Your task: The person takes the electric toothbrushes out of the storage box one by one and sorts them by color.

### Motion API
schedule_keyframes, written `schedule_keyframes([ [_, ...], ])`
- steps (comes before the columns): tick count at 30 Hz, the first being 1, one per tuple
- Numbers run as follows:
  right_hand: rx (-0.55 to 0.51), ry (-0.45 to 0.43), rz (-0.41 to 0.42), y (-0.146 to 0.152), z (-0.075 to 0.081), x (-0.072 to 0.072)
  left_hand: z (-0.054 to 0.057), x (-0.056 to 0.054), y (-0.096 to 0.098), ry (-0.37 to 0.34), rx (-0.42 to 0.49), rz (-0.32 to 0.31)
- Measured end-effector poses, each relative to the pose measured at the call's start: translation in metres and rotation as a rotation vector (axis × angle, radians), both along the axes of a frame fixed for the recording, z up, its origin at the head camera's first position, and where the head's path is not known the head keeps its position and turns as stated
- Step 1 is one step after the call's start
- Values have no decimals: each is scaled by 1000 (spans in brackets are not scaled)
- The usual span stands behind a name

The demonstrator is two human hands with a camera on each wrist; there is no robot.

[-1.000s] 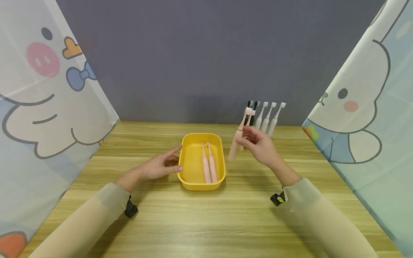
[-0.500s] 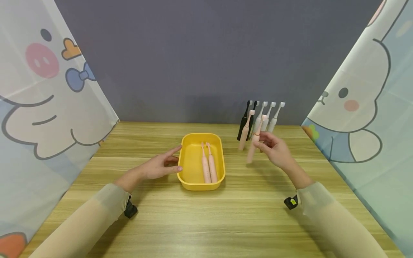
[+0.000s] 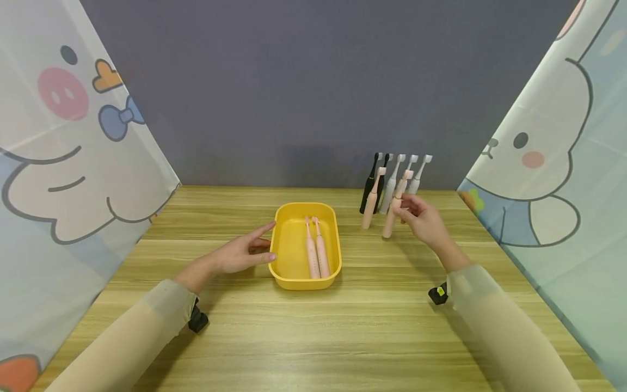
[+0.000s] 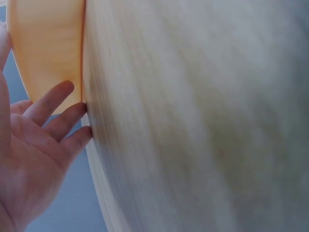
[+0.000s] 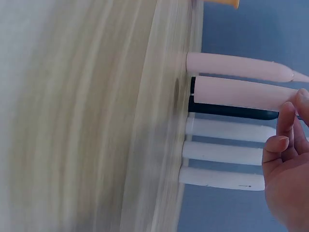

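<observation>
My right hand [image 3: 425, 224] pinches a pale pink electric toothbrush [image 3: 391, 220] between thumb and fingers at the upper handle. It leans slightly, brush head up, and the right wrist view has its base close over the table. Just left of it another pink electric toothbrush [image 3: 370, 208] stands upright. My left hand [image 3: 241, 253] has its fingers extended, fingertips against the left wall of a yellow tray [image 3: 294, 284]. Two pink electric toothbrushes lie side by side in the tray's right half, a left one [image 3: 312, 257] and a right one [image 3: 323, 257].
Behind the held toothbrush stand two black electric toothbrushes [image 3: 368, 191] and three white ones [image 5: 224, 152], all upright near the back of the wooden table [image 3: 303, 337]. A grey panel [image 3: 313, 98] closes off the back, and cartoon-printed cloths hang at both sides.
My right hand has carried the pink electric toothbrush rightward past the standing pink one and tipped it closer to upright. My left hand keeps its place at the tray.
</observation>
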State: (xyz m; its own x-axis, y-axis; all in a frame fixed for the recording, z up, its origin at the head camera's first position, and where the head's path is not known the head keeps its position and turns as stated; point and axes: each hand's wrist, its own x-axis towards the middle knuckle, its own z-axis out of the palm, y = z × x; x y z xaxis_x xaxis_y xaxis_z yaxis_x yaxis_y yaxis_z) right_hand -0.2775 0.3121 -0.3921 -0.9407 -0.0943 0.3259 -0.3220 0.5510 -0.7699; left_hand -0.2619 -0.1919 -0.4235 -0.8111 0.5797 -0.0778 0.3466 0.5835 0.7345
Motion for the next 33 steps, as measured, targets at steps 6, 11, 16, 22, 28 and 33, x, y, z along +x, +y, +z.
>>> schedule_keyframes([
  [6,-6,-9,-11,-1,-2,-14,0,0,0,4,-2,-3],
  [11,-14,-34,-16,-1,-3,-24,2,1,0,4,3,-3],
  [16,-39,-39,-6,0,-8,-32,2,1,1,4,2,1],
  [22,-25,-51,-15,-3,-9,-36,1,0,1,6,1,-1],
  [28,-4,-63,-11,-6,-9,-38,0,0,0,-1,-1,4],
  [33,-6,-81,-19,-8,-9,-39,-1,0,0,-5,-1,8],
])
